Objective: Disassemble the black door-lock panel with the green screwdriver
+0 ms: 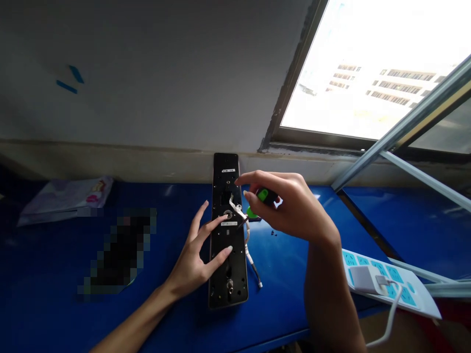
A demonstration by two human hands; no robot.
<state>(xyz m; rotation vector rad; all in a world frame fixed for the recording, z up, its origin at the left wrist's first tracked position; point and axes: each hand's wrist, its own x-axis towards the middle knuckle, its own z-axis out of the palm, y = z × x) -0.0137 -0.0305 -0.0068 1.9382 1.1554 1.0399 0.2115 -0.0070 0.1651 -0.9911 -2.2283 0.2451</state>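
Note:
A long black door-lock panel (221, 245) lies on the blue table, its narrow end towards the wall. It has screw holes, white labels and a metal spindle near the close end. A white-wrapped cable (248, 250) runs from it over its right edge, ending in a small plug. My left hand (195, 260) rests with spread fingers on the panel's left side and middle. In my right hand (290, 206) is a green and black screwdriver (267, 196), its shaft slanting down-left over the panel. Whether its tip touches a screw cannot be made out. My right index finger stretches to the panel's upper right edge.
Several tiny dark screws (273, 233) lie right of the panel. A power strip (415, 299) with a plugged-in charger (368, 279) is at the right, near a metal frame (397, 127). A blurred-out dark object (121, 255) and a folded packet (66, 198) lie left.

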